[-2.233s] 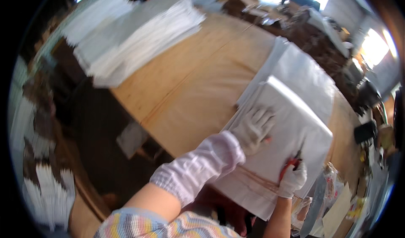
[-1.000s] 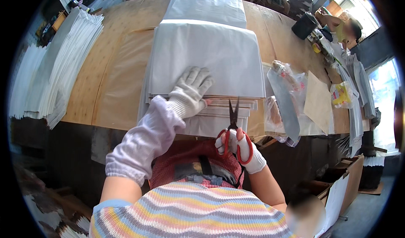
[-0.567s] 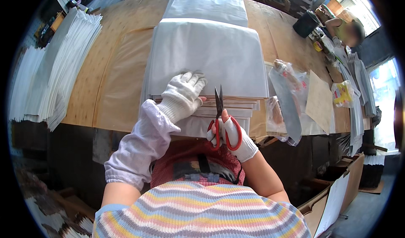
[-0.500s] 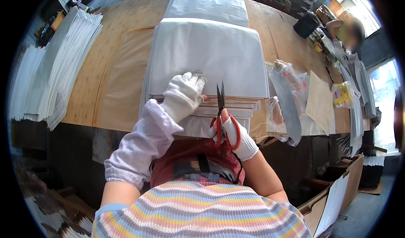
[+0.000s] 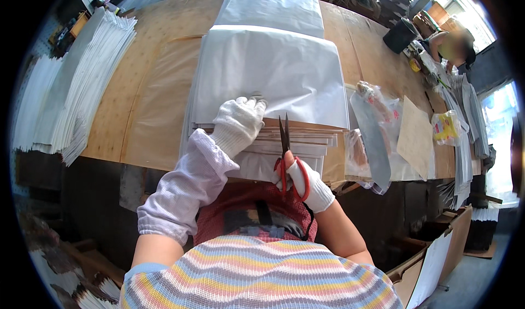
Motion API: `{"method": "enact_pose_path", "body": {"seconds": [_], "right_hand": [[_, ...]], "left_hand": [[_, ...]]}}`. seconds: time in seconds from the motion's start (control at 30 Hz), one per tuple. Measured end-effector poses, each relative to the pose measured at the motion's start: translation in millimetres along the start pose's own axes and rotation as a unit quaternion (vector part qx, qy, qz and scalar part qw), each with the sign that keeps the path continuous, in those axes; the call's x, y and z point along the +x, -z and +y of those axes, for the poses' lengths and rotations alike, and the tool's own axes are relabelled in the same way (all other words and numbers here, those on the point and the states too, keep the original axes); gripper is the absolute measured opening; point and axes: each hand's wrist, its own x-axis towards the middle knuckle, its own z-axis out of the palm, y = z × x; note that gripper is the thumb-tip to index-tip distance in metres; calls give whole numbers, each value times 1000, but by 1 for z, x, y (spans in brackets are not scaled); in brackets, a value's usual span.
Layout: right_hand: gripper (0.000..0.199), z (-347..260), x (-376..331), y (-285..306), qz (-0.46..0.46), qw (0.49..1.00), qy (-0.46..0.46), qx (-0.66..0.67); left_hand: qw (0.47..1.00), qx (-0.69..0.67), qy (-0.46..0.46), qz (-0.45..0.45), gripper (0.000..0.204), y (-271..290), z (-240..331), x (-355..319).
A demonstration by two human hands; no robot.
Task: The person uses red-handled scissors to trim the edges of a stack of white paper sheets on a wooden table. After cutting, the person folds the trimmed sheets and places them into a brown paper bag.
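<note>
My left hand (image 5: pixel 239 117), in a white knit glove, is at the near edge of a stack of white paper sacks (image 5: pixel 273 68). Its fingers curl over the top sack and its thumb is hidden, apparently beneath the edge, which bulges up and bares a brown underside. My right hand (image 5: pixel 310 186), in a white glove with bare fingertips, grips red-handled scissors (image 5: pixel 285 136). Their dark blades point away from me, slightly parted, over the layered sack edges (image 5: pixel 298 139).
Another white pile (image 5: pixel 270 10) lies beyond the stack. Folded white sheets (image 5: pixel 98 73) fill the wooden table's (image 5: pixel 350 41) left end. Clear plastic bags (image 5: pixel 380 106), a grey strip (image 5: pixel 372 139) and a tan sheet (image 5: pixel 414 136) lie at right. A co-worker (image 5: pixel 454 46) works beside a black bucket (image 5: pixel 401 35).
The top sack's near edge has risen and its surface has creased. My left thumb has gone out of sight. My right hand with the scissors has dropped slightly toward me.
</note>
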Motion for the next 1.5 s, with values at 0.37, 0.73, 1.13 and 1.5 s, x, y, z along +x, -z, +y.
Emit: {"method": "enact_pose_path", "body": {"seconds": [0.37, 0.73, 1.13, 1.5], "right_hand": [[68, 50, -11, 70, 166, 983, -56, 53], [62, 35, -16, 40, 140, 977, 31, 159], [65, -65, 66, -117, -125, 984, -61, 112], [77, -55, -15, -60, -171, 958, 128, 191]], "left_hand": [[995, 39, -47, 74, 47, -19, -4, 1], [954, 44, 217, 203, 71, -8, -24, -54], [946, -186, 76, 255, 66, -13, -91, -82], [891, -205, 37, 404, 31, 102, -118, 18]]}}
